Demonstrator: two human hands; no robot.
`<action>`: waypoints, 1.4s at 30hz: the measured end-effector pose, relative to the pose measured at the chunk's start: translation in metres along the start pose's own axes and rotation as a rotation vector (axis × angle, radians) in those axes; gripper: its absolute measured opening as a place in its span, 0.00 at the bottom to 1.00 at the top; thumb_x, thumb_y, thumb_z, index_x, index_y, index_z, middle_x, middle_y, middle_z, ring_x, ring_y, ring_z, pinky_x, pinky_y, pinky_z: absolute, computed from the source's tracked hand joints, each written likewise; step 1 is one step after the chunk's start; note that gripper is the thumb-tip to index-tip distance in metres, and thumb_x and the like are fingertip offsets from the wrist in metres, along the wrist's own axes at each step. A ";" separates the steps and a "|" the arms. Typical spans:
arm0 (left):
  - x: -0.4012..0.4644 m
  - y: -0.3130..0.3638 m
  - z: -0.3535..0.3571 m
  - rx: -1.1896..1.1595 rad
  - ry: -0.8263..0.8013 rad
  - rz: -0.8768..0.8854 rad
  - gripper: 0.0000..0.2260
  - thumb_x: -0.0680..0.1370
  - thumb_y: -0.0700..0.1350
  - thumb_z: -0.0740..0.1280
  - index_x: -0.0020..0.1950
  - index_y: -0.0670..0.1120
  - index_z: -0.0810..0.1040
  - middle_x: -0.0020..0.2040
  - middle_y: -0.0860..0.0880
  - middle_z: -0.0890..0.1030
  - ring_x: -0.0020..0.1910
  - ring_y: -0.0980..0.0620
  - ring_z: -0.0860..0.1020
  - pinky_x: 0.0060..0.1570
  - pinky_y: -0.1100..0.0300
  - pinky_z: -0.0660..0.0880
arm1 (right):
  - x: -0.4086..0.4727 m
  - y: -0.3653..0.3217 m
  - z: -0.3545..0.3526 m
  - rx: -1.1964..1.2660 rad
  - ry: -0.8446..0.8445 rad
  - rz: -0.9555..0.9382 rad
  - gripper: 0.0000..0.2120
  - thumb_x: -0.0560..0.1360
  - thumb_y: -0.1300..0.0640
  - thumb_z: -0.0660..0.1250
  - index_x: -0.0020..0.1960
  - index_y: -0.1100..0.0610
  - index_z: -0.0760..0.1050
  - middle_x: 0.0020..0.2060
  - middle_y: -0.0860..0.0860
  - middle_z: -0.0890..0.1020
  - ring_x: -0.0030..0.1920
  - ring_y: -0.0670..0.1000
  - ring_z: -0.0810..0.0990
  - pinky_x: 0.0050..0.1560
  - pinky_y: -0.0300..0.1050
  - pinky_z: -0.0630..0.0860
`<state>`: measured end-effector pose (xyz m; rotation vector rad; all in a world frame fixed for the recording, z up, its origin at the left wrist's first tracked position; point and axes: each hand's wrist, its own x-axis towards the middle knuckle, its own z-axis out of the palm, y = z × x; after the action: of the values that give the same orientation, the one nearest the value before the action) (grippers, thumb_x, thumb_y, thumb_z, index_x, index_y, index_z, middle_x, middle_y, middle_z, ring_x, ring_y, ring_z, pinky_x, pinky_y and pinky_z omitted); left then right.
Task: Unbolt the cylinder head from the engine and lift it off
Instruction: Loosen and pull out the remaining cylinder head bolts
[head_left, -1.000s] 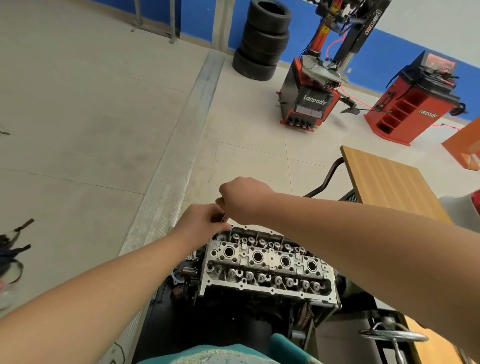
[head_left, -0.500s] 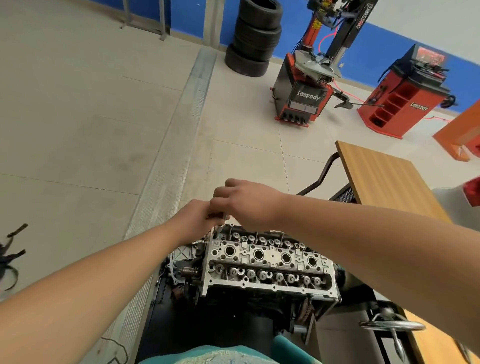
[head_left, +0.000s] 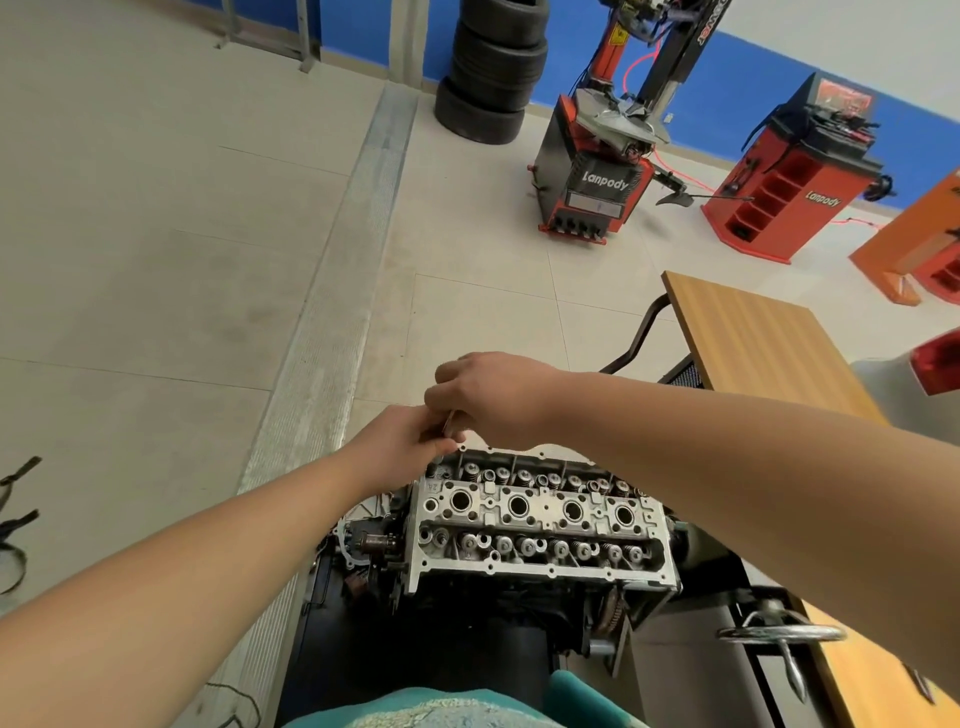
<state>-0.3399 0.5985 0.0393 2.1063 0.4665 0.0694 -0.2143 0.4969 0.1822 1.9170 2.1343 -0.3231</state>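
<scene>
Cylinder head: the cylinder head (head_left: 540, 514) sits on the engine (head_left: 467, 613), low in the middle of the view, its top bare, with the valve springs and four round wells open to sight.
Left hand: the left hand (head_left: 400, 441) is at the far left corner of the head, fingers curled in around a thin metal piece (head_left: 449, 422).
Right hand: the right hand (head_left: 488, 397) is just above and touching the left, fingers curled down on the same piece; whether this is a bolt or the shaft of a tool I cannot tell.
Done so far: the upper cover is already off; how many bolts are out I cannot tell, since the holes are too small to read.
In hand: by my judgement, one bolt at the far left corner is being worked.
Left to do: the head is not yet lifted; any remaining bolts and the lift itself are still ahead.
Nearby: a wooden table (head_left: 753, 338) stands to the right, near the engine.
</scene>
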 end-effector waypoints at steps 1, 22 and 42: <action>0.001 0.001 0.000 0.011 0.025 -0.004 0.11 0.82 0.47 0.72 0.47 0.64 0.78 0.43 0.62 0.85 0.46 0.67 0.82 0.48 0.63 0.75 | 0.000 0.000 -0.003 0.067 0.003 0.067 0.14 0.80 0.54 0.70 0.65 0.53 0.78 0.52 0.50 0.81 0.52 0.55 0.79 0.51 0.52 0.79; 0.002 0.003 0.011 -0.017 0.176 0.040 0.15 0.73 0.51 0.81 0.36 0.65 0.77 0.37 0.66 0.80 0.37 0.63 0.78 0.38 0.61 0.70 | 0.006 -0.012 -0.002 0.130 -0.107 0.497 0.20 0.84 0.40 0.61 0.56 0.57 0.76 0.48 0.55 0.82 0.41 0.56 0.78 0.37 0.49 0.74; -0.002 -0.001 0.000 -0.080 0.048 0.069 0.14 0.81 0.44 0.74 0.54 0.66 0.83 0.47 0.66 0.84 0.50 0.66 0.81 0.54 0.63 0.75 | 0.008 -0.021 0.001 0.000 -0.059 0.466 0.07 0.83 0.55 0.63 0.48 0.56 0.72 0.41 0.54 0.77 0.37 0.56 0.75 0.30 0.45 0.66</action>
<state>-0.3421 0.5981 0.0382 2.0453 0.4130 0.1761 -0.2355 0.5020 0.1787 2.2911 1.5837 -0.2783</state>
